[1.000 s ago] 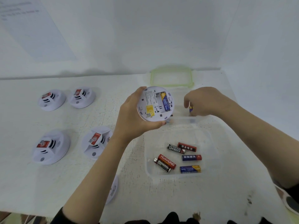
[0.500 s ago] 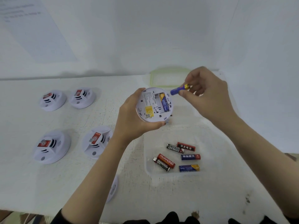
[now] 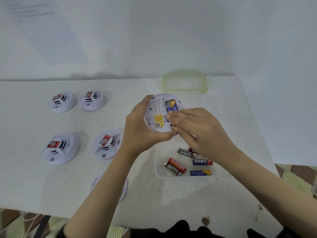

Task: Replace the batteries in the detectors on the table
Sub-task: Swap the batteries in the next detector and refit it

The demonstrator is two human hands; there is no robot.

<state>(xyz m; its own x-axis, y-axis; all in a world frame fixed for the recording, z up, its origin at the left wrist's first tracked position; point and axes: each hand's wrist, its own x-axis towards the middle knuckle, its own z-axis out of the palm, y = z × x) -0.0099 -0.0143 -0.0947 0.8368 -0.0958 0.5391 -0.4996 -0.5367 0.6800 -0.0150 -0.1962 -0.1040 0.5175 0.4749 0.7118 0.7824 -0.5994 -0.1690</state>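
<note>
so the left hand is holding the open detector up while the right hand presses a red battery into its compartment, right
Not quite: the battery under the right hand's fingertips is blue, not red. The head view shows it beside a second blue and yellow cell in the compartment. The rest holds: the left hand holds the open detector up, its back facing the camera.

The held detector (image 3: 161, 114) sat between the left fingers (image 3: 147, 100) and the right fingertips (image 3: 173, 115), which touched a battery (image 3: 169, 109) in its bay. Below the right fingers, loose batteries (image 3: 176, 166) lay in a tray (image 3: 158, 172). Four detectors (image 3: 61, 147) stood on the table (image 3: 34, 186) left of the left fingers. A lid (image 3: 184, 81) lay behind both.
</note>
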